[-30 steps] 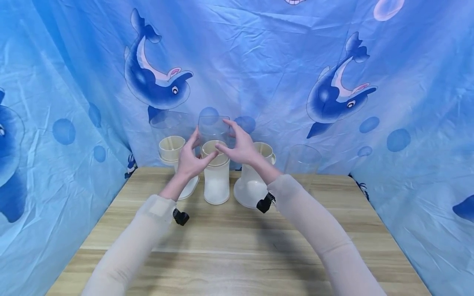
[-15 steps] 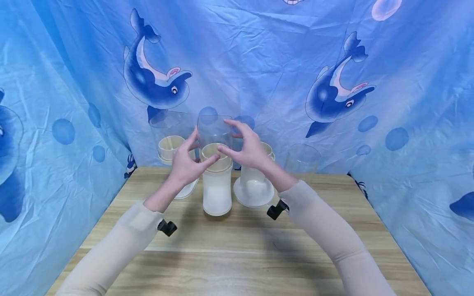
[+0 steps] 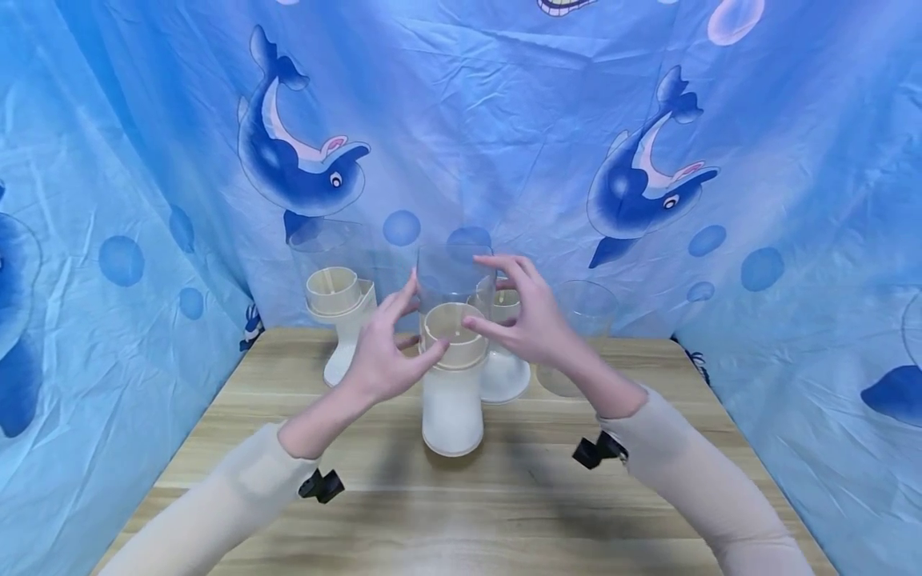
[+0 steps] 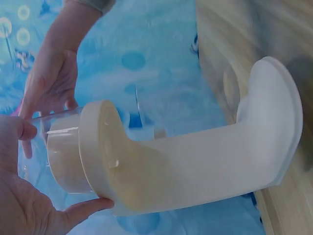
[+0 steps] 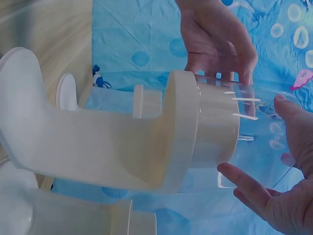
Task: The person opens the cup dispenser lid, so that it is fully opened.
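Between my two hands stands a dispenser-like piece: a white stand [image 3: 452,412] with a cream collar and a clear cylinder [image 3: 455,272] on top. My left hand [image 3: 389,348] grips its left side, with the thumb at the cream collar [image 4: 95,147]. On the opposite side my right hand [image 3: 529,312] holds the clear cylinder, its fingers higher up and the thumb in front, near the collar. In both wrist views the stand's curved foot [image 4: 274,122] is close to the tabletop; I cannot tell whether it touches.
Behind to the left is a similar stand [image 3: 334,292] with a clear cylinder. Another white stand [image 3: 507,376] is partly hidden behind my right hand. A clear cylinder [image 3: 576,380] shows farther right. A blue dolphin-print curtain [image 3: 475,120] surrounds the wooden table [image 3: 360,496].
Both hands have brought the held stand from the row at the back towards me and slightly right. The left and right stands remain at the back.
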`<state>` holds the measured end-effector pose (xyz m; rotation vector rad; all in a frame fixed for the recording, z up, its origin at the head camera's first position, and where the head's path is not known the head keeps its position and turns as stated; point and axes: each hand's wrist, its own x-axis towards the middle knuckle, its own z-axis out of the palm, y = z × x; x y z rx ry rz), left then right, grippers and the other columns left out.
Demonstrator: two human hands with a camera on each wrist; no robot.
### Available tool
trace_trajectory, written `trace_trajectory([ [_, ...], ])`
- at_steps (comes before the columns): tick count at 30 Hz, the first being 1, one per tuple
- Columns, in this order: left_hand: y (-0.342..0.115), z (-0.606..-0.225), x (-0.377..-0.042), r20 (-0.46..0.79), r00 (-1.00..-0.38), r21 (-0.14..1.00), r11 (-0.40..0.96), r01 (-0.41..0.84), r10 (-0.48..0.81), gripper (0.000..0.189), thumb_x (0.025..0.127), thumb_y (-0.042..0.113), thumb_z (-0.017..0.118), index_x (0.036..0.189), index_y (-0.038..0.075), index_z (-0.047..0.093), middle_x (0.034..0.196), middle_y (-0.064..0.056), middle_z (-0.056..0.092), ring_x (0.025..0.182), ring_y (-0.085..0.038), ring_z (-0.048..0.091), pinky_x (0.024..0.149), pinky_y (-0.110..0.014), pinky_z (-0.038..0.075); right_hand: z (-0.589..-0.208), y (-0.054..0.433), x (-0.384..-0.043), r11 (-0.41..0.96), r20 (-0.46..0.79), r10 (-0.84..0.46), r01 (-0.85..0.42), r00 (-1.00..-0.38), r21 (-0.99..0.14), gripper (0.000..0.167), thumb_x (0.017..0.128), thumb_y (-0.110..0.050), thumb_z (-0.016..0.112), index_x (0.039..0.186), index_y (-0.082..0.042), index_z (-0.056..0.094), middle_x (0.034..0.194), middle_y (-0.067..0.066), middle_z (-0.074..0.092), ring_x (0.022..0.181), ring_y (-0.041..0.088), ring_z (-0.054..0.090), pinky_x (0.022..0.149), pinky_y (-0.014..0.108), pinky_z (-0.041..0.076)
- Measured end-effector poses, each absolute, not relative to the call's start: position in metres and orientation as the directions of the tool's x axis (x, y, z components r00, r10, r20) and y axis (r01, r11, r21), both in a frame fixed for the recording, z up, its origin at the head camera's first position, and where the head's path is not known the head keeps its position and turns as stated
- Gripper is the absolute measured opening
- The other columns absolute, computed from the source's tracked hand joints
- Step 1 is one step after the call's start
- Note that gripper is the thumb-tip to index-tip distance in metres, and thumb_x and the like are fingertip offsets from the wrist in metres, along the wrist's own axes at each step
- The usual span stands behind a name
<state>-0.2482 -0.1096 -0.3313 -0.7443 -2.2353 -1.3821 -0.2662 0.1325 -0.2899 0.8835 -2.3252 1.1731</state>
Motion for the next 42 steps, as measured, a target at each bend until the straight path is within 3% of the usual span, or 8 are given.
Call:
trace_trajectory([
  [8, -0.083, -0.348, -0.228, 0.616, -0.725, 0.661, 0.297, 0.689, 0.310, 0.105, 0.086, 0.011, 0.086, 0.170, 0.010, 0.023, 0.154, -0.020, 0.051, 0.135, -0.040, 0.059, 0.084, -0.035, 0.066, -0.304, 0.169, -0.234, 0.449, 0.597, -0.348, -0.687, -0.723, -0.571, 0.080, 0.084, -0.014, 0.092, 0.154, -0.017, 0.053, 0.157, 0.017, 0.043, 0.122, 0.040, 0.059, 0.069, 0.026, 0.066],
  [19, -0.063, -0.363, -0.215, 0.615, -0.701, 0.653, 0.264, 0.710, 0.361, 0.103, 0.088, 0.010, 0.085, 0.170, 0.012, 0.023, 0.154, -0.021, 0.049, 0.136, -0.037, 0.059, 0.086, -0.036, 0.066, -0.319, 0.191, -0.208, 0.481, 0.574, -0.328, -0.656, -0.750, -0.582, 0.082, 0.083, -0.009, 0.092, 0.154, -0.014, 0.051, 0.158, 0.018, 0.040, 0.120, 0.026, 0.052, 0.069, 0.025, 0.066],
  [29, -0.058, -0.374, -0.209, 0.624, -0.689, 0.647, 0.251, 0.720, 0.368, 0.104, 0.089, 0.013, 0.085, 0.171, 0.015, 0.022, 0.155, -0.019, 0.048, 0.133, -0.036, 0.060, 0.084, -0.032, 0.066, -0.329, 0.195, -0.200, 0.479, 0.564, -0.323, -0.645, -0.760, -0.595, 0.084, 0.083, -0.008, 0.092, 0.155, -0.014, 0.049, 0.159, 0.018, 0.038, 0.127, 0.037, 0.058, 0.069, 0.024, 0.065],
  [37, -0.058, -0.380, -0.206, 0.644, -0.671, 0.631, 0.241, 0.737, 0.368, 0.100, 0.088, 0.012, 0.087, 0.168, 0.006, 0.027, 0.153, -0.024, 0.049, 0.130, -0.036, 0.061, 0.083, -0.028, 0.065, -0.336, 0.196, -0.195, 0.475, 0.573, -0.318, -0.650, -0.755, -0.593, 0.085, 0.081, -0.007, 0.093, 0.154, -0.011, 0.049, 0.160, 0.019, 0.038, 0.130, 0.041, 0.055, 0.067, 0.025, 0.065],
  [42, -0.059, -0.386, -0.208, 0.653, -0.664, 0.620, 0.248, 0.745, 0.363, 0.102, 0.086, 0.013, 0.088, 0.168, 0.007, 0.028, 0.152, -0.022, 0.050, 0.131, -0.033, 0.061, 0.084, -0.025, 0.064, -0.339, 0.197, -0.195, 0.481, 0.584, -0.326, -0.662, -0.743, -0.574, 0.086, 0.081, -0.008, 0.093, 0.154, -0.010, 0.049, 0.161, 0.018, 0.038, 0.131, 0.041, 0.055, 0.068, 0.024, 0.065],
])
